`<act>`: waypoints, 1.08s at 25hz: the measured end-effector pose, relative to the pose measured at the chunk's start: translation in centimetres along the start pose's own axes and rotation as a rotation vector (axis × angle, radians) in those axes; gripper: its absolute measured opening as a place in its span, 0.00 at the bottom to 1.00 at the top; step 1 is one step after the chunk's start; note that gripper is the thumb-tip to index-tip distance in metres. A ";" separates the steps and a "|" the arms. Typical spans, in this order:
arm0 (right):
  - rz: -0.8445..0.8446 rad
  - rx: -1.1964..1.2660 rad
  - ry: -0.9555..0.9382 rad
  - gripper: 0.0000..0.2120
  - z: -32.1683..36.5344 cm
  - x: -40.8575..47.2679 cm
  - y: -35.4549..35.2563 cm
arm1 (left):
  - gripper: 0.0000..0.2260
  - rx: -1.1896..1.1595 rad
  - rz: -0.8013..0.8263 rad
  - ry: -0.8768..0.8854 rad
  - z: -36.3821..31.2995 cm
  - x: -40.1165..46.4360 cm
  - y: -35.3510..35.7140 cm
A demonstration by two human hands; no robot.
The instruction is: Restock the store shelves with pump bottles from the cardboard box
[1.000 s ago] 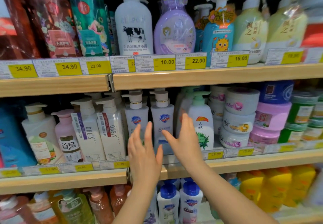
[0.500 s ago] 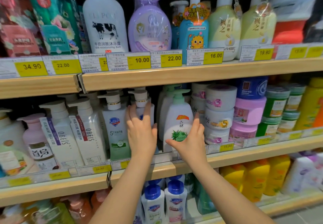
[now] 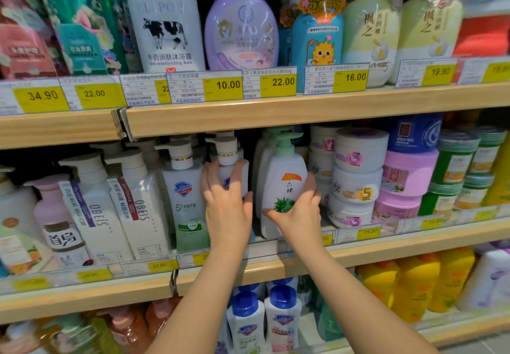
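Gripping middle-shelf pump bottles: left hand (image 3: pixel 227 210) wrapped on white Safeguard bottle (image 3: pixel 230 170), right hand (image 3: pixel 299 213) at its 3 o'clock clasping green-pump aloe bottle (image 3: pixel 284 177), both upright.

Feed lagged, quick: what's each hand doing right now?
Left hand: shut on the white pump bottle.
Right hand: shut on the green-pump bottle.
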State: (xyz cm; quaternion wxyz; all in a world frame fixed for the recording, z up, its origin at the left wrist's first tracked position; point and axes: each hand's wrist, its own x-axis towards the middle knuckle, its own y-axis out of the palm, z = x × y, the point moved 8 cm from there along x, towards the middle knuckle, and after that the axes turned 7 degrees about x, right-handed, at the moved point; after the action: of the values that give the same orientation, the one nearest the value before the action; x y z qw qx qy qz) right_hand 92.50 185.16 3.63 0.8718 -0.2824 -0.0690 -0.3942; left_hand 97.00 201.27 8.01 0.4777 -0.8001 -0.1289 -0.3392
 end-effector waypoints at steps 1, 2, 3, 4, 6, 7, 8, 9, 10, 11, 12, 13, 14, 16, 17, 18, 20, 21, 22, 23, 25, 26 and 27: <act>-0.004 0.006 -0.006 0.49 0.1 0.1 0.0 | 0.28 -0.006 -0.001 -0.004 0.0 0.0 0.0; -0.010 0.012 -0.013 0.51 0.1 0.2 0.1 | 0.28 -0.012 -0.004 -0.004 -0.1 0.0 0.0; -0.015 0.017 -0.015 0.52 0.2 0.3 0.1 | 0.28 -0.017 -0.007 -0.001 -0.2 0.0 -0.1; -0.020 0.019 -0.018 0.53 0.3 0.4 0.2 | 0.28 -0.017 -0.015 0.006 -0.3 0.1 -0.2; -0.030 0.018 -0.022 0.54 0.3 0.5 0.2 | 0.29 -0.010 -0.025 0.016 -0.3 0.2 -0.3; -0.024 0.002 -0.015 0.53 0.3 0.5 0.3 | 0.29 -0.004 -0.022 0.014 -0.3 0.3 -0.2; -0.014 -0.022 -0.003 0.51 0.2 0.5 0.3 | 0.29 0.002 -0.017 0.012 -0.2 0.3 0.0; -0.003 -0.043 0.010 0.48 0.1 0.5 0.3 | 0.30 0.009 -0.008 0.007 0.0 0.3 0.1; 0.003 -0.053 0.019 0.47 0.0 0.4 0.3 | 0.30 0.016 -0.005 0.007 0.0 0.2 0.2; 0.011 -0.056 0.035 0.45 0.0 0.3 0.3 | 0.30 0.026 -0.002 0.009 0.0 0.2 0.2; 0.017 -0.052 0.044 0.44 0.0 0.2 0.3 | 0.30 0.037 0.005 0.019 0.0 0.2 0.3; 0.026 -0.047 0.053 0.44 0.1 0.1 0.3 | 0.30 0.048 0.010 0.024 -0.1 0.2 0.1; 0.032 -0.055 0.054 0.45 0.2 0.1 0.1 | 0.30 0.057 0.013 0.027 -0.2 0.2 -0.1; 0.050 -0.119 0.074 0.49 0.4 0.1 -0.3 | 0.31 0.094 0.029 0.042 -0.4 0.1 -0.6; 0.064 -0.158 0.090 0.51 0.6 0.1 -0.7 | 0.31 0.106 0.036 0.051 -0.4 0.1 -1.0; 0.085 -0.188 0.094 0.51 0.8 0.2 -1.0 | 0.30 0.111 0.034 0.061 -0.4 0.0 -1.4; 0.138 -0.224 0.094 0.46 1.4 0.0 -1.9 | 0.25 0.112 0.027 0.094 -0.6 -0.4 -2.5; 0.165 -0.234 0.085 0.42 1.8 0.0 -2.4 | 0.24 0.115 -0.001 0.115 -0.8 -0.7 -3.2; 0.192 -0.254 0.068 0.39 2.1 0.2 -2.9 | 0.24 0.116 -0.039 0.132 -0.9 -0.9 -3.9; 0.222 -0.263 0.049 0.36 2.8 0.0 -3.5 | 0.24 0.111 -0.053 0.145 -1.0 -1.1 -4.8; 0.267 -0.319 -0.023 0.34 3.9 -0.5 -4.6 | 0.23 0.102 -0.075 0.181 -1.0 -1.7 -5.8; 0.285 -0.348 -0.083 0.33 4.2 -1.0 -4.8 | 0.22 0.088 -0.084 0.206 -0.6 -2.4 -5.9; 0.285 -0.381 -0.143 0.32 4.7 -1.6 -5.1 | 0.21 0.084 -0.066 0.203 -0.4 -3.2 -6.0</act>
State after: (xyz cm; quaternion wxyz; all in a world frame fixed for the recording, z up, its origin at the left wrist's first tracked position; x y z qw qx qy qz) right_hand 88.19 186.06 9.20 0.8426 -0.4758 -0.0146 -0.2519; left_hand 91.32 204.33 10.05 0.5100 -0.7362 -0.1204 -0.4282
